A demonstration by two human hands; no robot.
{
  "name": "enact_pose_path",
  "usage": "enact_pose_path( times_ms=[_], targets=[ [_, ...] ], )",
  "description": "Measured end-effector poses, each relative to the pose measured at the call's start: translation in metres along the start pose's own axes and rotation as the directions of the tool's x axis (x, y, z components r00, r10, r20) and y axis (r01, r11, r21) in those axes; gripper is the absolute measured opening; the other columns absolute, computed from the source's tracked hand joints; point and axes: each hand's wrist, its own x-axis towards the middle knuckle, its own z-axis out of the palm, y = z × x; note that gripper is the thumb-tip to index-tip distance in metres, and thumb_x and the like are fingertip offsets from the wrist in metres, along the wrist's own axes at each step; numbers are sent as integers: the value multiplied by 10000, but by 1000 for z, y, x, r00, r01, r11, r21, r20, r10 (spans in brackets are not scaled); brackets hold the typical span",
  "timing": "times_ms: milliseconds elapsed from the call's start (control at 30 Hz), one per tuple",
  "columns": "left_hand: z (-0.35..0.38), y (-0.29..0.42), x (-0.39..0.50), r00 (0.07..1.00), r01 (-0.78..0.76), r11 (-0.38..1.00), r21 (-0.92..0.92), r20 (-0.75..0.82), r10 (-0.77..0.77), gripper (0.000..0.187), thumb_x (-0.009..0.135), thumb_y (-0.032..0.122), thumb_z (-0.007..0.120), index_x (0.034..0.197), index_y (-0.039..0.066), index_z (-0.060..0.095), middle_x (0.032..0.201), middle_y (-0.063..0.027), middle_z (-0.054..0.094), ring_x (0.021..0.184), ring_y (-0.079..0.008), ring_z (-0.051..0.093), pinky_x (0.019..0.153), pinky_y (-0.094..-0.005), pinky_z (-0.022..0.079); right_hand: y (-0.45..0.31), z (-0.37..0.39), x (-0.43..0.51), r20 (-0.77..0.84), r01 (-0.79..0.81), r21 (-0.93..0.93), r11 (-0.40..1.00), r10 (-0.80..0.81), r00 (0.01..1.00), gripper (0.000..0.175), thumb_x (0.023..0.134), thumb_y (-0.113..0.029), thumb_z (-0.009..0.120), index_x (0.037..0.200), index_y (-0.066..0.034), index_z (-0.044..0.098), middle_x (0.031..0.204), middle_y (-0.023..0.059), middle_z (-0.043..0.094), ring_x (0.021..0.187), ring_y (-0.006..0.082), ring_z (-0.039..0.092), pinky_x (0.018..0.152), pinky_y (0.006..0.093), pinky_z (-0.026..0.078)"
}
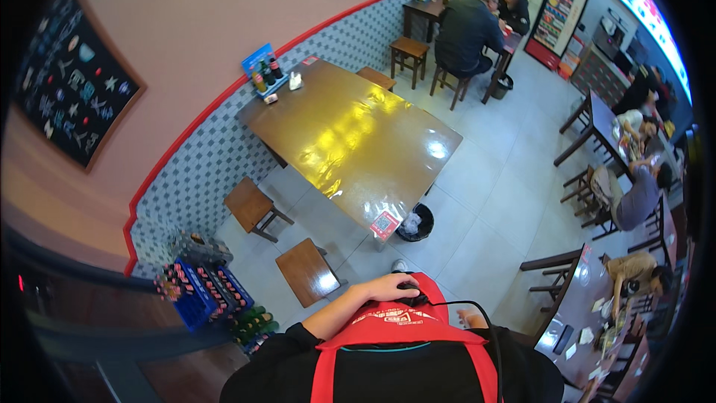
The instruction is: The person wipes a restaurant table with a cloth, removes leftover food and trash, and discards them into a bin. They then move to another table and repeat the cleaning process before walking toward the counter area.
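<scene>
My left hand [390, 287] rests in front of my red apron [386, 319], its fingers closed on a small black device [413, 294] with a black cable running from it over my right shoulder. My right hand [469, 316] hangs low on the right, partly hidden by the apron and my body; whether it holds anything cannot be seen. Before me stands a brown dining table [369, 140] with a glossy top and a red card with a printed code [384, 224] at its near corner. At its far left end are sauce bottles [268, 75] in a blue holder and a white napkin pack [295, 81].
Wooden stools [309, 271] stand left of the table, near blue bottle crates [193, 296] by the wall. A black waste bin [417, 223] is beside the table's near corner. People sit at tables [582, 313] on the right and at the back, near a drinks fridge [558, 11].
</scene>
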Motion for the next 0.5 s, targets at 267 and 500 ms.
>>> enact_pose_path(
  times_ms=[267, 500],
  targets=[
    [12, 16, 17, 990, 86, 996, -27, 118, -83, 682, 1056, 523, 683, 1475, -8, 597, 1364, -178, 703, 1282, -264, 655, 1122, -391, 504, -55, -14, -2, -107, 281, -475, 834, -372, 922, 599, 955, -617, 653, 1041, -46, 811, 1058, 222, 792, 977, 395, 749, 942, 504, 570],
    [64, 71, 110, 949, 165, 986, -32, 276, -150, 569, 1083, 372, 689, 1522, 31, 572, 1387, -163, 687, 1285, -222, 646, 1114, -372, 499, -51, -66, -57, -343, 479, -8, 878, -452, 823, 521, 976, -536, 605, 1238, -128, 798, 1236, 193, 774, 1156, 388, 723, 1011, 487, 555]
  ],
)
